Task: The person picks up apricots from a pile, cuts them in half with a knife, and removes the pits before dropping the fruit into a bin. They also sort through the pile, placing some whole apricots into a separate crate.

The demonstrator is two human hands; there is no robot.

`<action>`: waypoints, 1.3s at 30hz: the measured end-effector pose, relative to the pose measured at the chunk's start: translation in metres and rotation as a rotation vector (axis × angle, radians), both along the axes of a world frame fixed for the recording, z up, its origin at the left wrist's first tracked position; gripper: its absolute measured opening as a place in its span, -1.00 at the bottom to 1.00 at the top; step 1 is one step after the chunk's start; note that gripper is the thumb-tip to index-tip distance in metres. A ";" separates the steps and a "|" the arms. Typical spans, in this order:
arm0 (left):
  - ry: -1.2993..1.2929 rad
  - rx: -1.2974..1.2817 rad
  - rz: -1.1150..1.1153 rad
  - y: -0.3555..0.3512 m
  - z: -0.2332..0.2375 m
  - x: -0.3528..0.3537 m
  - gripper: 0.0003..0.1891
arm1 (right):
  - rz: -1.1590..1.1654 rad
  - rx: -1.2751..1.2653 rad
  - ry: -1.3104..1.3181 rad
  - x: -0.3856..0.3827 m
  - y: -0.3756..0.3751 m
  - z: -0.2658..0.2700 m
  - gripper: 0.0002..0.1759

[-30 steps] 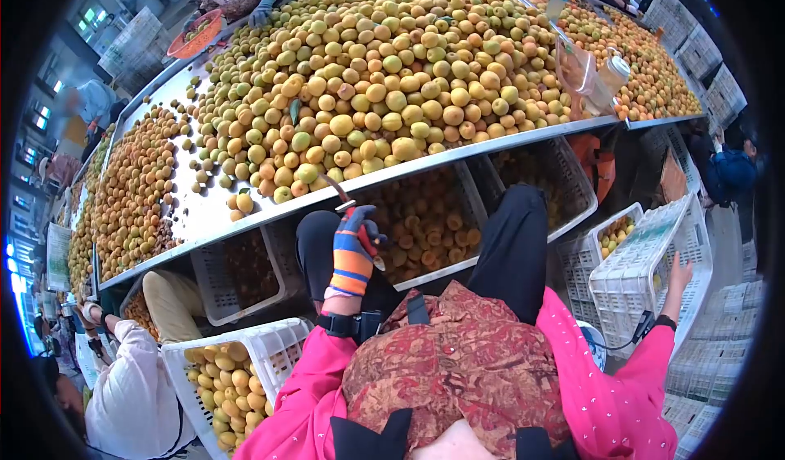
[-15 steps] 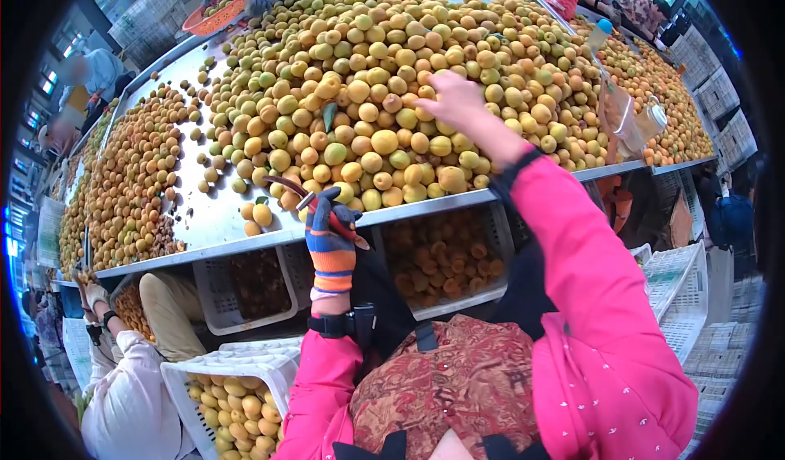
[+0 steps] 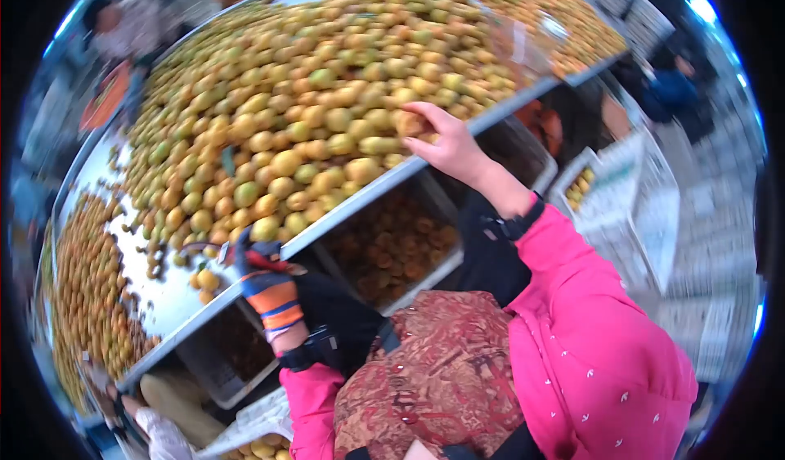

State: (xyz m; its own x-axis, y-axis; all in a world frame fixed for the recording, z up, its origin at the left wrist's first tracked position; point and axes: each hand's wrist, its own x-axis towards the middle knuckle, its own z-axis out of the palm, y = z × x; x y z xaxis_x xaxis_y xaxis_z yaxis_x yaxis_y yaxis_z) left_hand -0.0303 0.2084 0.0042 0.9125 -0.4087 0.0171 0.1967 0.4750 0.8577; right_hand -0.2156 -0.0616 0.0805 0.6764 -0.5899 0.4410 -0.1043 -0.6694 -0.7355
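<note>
My bare right hand pinches a fruit between thumb and fingers, just above the near right part of the fruit pile. At the table's front edge my left hand, in an orange and blue striped glove, is wrapped round a red-handled tool. The tool's dark curved end points left over the metal table. Yellow, orange and green fruits lie heaped on the table, and a green leaf rests among them. The frame is blurred by motion.
Below the table edge stands a crate of cut fruit. White crates are stacked at the right. A co-worker's sleeve shows at lower left, and another person is at upper left by an orange basket.
The view has turned, tilting the table. My right hand has moved from over the middle of the pile toward the near edge and now holds a fruit. My left hand still holds the tool.
</note>
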 end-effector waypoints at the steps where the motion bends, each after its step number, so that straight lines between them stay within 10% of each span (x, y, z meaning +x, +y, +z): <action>1: 0.085 -0.059 -0.039 0.004 -0.002 0.006 -0.73 | -0.147 0.015 0.102 -0.055 0.001 0.001 -0.56; 10: 0.246 -0.044 -0.041 -0.015 0.018 -0.012 -0.71 | -1.415 0.350 0.819 -0.495 0.129 -0.088 -0.43; 15: 0.156 0.084 -0.070 -0.030 0.012 -0.014 -0.72 | -1.290 0.335 0.942 -0.580 0.172 -0.160 -0.22; 18: 0.056 0.262 -0.093 -0.036 0.012 -0.028 -0.69 | -1.218 0.301 0.881 -0.506 0.096 -0.109 -0.24; 24: -0.253 0.240 -0.419 -0.079 0.013 -0.082 -0.62 | -0.337 0.444 0.116 -0.216 -0.005 0.007 -0.64; 29: -0.223 0.261 -0.634 -0.130 0.043 -0.125 -0.31 | 0.331 0.748 0.076 -0.040 0.030 -0.019 -0.55; 35: -0.397 0.447 -0.660 -0.154 0.047 -0.083 -0.25 | 0.071 0.855 -0.242 0.012 0.021 -0.038 -0.65; 39: -0.849 0.680 -0.045 -0.187 0.024 0.020 -0.43 | 0.005 0.915 -0.367 0.046 -0.046 -0.011 -0.68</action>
State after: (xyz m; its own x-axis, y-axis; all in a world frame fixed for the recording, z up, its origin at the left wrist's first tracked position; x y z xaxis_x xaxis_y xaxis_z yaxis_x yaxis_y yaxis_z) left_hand -0.0106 0.0213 0.0279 0.6936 -0.6037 0.3929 -0.5791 -0.1430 0.8026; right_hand -0.1698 -0.1081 0.0691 0.5925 -0.8056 -0.0011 0.2350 0.1742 -0.9563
